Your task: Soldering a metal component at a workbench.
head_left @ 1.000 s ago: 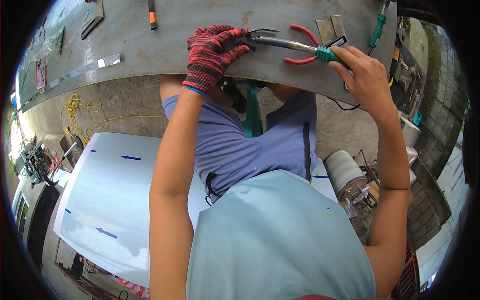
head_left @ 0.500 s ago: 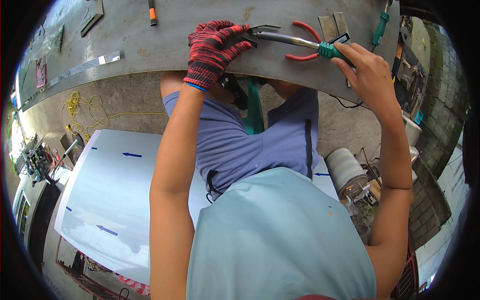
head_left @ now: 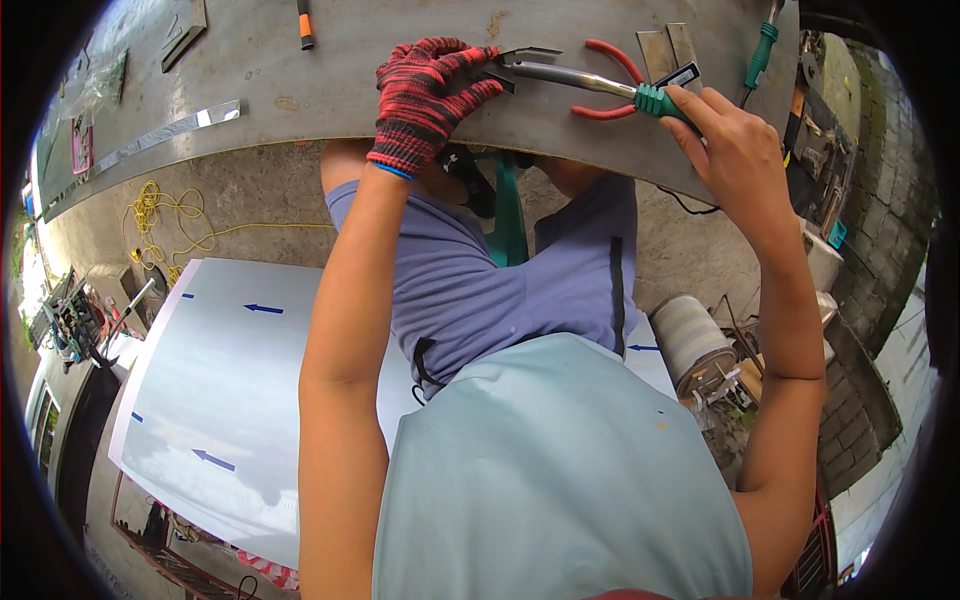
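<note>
I'm looking in on a metal workshop: green-handled tool (head_left: 580, 79), red-handled pliers (head_left: 602, 113) and metal strips (head_left: 655, 56) over a steel table (head_left: 330, 85), twelve o'clock; yellow cord (head_left: 148, 212) coiled on concrete (head_left: 262, 188) at ten, arrow-marked sheet (head_left: 215, 385) at eight.

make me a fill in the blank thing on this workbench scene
The left hand, unlike the right hand, wears a ____.
The right hand grips a metal-shafted tool by its ____ handle.
The tangled cord on the ground is ____.
Arrows on the pale sheet point toward the picture's ____ side.

Missing words: glove; green; yellow; left.
</note>
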Available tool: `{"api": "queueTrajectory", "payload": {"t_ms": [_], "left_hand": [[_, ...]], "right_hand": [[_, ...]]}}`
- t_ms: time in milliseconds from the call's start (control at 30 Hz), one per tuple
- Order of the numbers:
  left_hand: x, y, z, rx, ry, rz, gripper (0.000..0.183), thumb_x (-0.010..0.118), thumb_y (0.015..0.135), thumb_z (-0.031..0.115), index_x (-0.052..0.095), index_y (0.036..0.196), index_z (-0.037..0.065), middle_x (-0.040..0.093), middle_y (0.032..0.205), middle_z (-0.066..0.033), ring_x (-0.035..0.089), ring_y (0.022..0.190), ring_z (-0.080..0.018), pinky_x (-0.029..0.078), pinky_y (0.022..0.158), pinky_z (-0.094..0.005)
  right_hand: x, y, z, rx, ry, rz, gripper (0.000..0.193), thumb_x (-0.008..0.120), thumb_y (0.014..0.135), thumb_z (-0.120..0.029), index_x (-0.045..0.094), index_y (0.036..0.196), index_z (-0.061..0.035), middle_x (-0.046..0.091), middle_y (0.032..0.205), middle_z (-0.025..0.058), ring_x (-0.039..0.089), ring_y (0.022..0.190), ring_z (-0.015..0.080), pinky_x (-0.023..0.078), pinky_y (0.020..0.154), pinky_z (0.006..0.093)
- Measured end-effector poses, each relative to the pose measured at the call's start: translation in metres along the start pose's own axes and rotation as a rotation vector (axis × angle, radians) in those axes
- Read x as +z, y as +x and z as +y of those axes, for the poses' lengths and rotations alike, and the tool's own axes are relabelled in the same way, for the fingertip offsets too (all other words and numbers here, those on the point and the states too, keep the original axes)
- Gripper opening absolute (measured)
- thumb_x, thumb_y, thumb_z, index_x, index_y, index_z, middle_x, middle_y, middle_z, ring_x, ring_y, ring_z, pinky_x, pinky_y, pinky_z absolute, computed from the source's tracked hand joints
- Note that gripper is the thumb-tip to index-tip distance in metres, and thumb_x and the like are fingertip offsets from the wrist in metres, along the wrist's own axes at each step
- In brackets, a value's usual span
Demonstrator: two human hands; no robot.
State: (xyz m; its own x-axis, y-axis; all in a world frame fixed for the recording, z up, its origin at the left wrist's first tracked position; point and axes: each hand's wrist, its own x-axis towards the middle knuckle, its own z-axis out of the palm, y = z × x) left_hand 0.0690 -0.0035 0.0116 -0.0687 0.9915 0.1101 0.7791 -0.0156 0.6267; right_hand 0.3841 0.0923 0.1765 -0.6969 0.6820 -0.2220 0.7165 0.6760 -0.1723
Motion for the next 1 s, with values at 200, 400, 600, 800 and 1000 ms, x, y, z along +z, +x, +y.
{"api": "queueTrajectory", "payload": {"t_ms": [200,400,600,800,1000], "left_hand": [[0.0038,-0.001,-0.0047,-0.007,0.014,0.005,0.05,0.091,0.074,0.045,0.082,0.121,0.032,0.076,0.117,-0.003,0.065,0.111,-0.0273,0.05,0.101,-0.0432],[0.002,0.0007,-0.0002,-0.001,0.009,0.004,0.049,0.092,0.076,0.041,0.082,0.122,0.03,0.076,0.117,-0.0053,0.064,0.109,-0.029,0.051,0.1,-0.0438],[0.0032,0.0009,-0.0017,0.005,0.006,0.002,0.048,0.092,0.075,0.041,0.082,0.122,0.03,0.076,0.117,-0.0054,0.065,0.109,-0.0291,0.052,0.1,-0.044],[0.0024,0.0001,-0.0014,0.005,0.016,0.017,0.049,0.091,0.074,0.046,0.082,0.12,0.032,0.076,0.117,-0.003,0.066,0.11,-0.027,0.05,0.1,-0.0432],[0.0028,0.0006,0.0004,-0.008,0.016,0.0,0.049,0.092,0.075,0.042,0.082,0.121,0.03,0.075,0.118,-0.0043,0.065,0.11,-0.0291,0.051,0.101,-0.0434]], "right_hand": [[0.0028,0.0003,0.0019,-0.006,0.044,0.003,0.026,0.069,0.102,-0.028,0.07,0.123,-0.0134,0.069,0.093,0.0096,0.069,0.077,0.0357,0.055,0.069,0.0466],[0.0003,-0.0017,-0.0008,0.013,0.042,-0.012,0.026,0.068,0.102,-0.027,0.07,0.124,-0.0137,0.068,0.092,0.0099,0.069,0.076,0.036,0.055,0.07,0.0468],[-0.0012,-0.0039,-0.0014,0.007,0.044,-0.008,0.027,0.068,0.102,-0.027,0.07,0.125,-0.0143,0.066,0.089,0.01,0.068,0.075,0.036,0.054,0.069,0.0471],[0.0015,-0.0062,0.0012,0.002,0.034,0.001,0.027,0.069,0.102,-0.028,0.07,0.125,-0.0143,0.066,0.087,0.0104,0.068,0.074,0.036,0.054,0.068,0.0473],[-0.0014,-0.0039,-0.0006,0.007,0.024,-0.009,0.026,0.069,0.102,-0.028,0.07,0.124,-0.014,0.066,0.088,0.0103,0.068,0.074,0.0361,0.054,0.068,0.0476]]}}
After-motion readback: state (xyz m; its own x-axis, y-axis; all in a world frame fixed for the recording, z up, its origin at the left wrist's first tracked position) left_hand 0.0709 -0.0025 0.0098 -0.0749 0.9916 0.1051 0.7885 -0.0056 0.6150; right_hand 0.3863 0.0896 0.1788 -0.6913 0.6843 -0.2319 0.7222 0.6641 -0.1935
